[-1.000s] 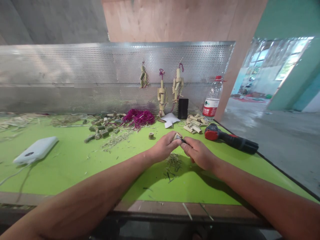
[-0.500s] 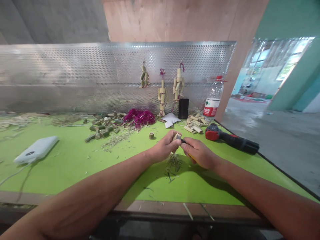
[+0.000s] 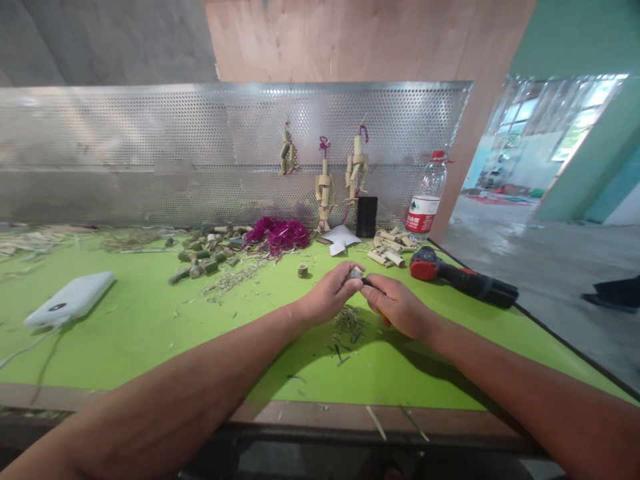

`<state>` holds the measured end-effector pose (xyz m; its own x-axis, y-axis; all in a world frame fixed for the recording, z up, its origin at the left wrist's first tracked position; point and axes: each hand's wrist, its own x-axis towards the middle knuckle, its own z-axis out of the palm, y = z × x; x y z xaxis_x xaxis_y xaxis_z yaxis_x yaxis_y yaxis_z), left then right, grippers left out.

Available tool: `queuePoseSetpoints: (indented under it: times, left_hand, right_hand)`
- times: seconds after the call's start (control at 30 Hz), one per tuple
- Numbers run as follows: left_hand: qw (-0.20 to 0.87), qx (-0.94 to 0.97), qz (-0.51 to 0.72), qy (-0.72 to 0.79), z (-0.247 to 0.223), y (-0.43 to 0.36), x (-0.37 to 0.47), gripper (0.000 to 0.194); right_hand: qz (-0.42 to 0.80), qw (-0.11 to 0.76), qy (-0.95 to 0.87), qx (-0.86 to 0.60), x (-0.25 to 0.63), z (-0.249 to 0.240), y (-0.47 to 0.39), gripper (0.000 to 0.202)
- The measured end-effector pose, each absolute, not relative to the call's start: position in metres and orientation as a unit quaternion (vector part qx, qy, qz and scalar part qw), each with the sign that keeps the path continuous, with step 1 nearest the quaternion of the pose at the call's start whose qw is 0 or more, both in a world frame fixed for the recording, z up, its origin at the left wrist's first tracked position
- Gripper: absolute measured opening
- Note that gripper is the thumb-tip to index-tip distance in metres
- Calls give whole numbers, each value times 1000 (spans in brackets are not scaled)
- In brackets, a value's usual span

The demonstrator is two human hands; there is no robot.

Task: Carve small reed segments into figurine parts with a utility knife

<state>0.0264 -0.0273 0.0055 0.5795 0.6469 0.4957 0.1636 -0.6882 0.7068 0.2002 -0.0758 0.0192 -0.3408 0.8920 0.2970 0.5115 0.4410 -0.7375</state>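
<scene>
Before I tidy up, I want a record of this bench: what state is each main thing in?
Left hand: closed around short piece
Right hand: closed around slim tool
Bottle: upright, red cap on
Power tool: lying down
Purple string: tangled heap
Power bank: lying flat, cable attached
Three figures: strung together, upright
White paper: lying loose
Black slab: upright
Small ring: on end
Pale tubes: loose pile
Green pieces: loose pile
</scene>
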Motion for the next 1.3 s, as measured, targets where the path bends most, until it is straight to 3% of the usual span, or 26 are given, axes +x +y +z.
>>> queuePoseSetpoints:
  times: [0.2,0.47,0.9,1.0,1.2,1.3]
  left_hand:
    - [284,825,393,289,10,-32,26,32]
    - [311,844,377,220,7,-29,26,39]
    - [281,827,399,279,13,-32,26,31]
    - [369,794,405,264,12,-32,27,34]
    - [683,596,402,128,10,-26,27,29]
    - [742,529,398,107,10,-24,26,22]
  right_hand:
    - [262,368,-763,-462,201,18,-75,34]
    - [342,339,-758,-439,203,18,-75,34]
    - [251,370,-771,-454,201,18,-77,34]
    - [248,380,-767,-454,201,16,-75,34]
    - [249,433,-713,-492,211,14,-61,30]
    - [198,433,-720,-504,214,14,-58,31]
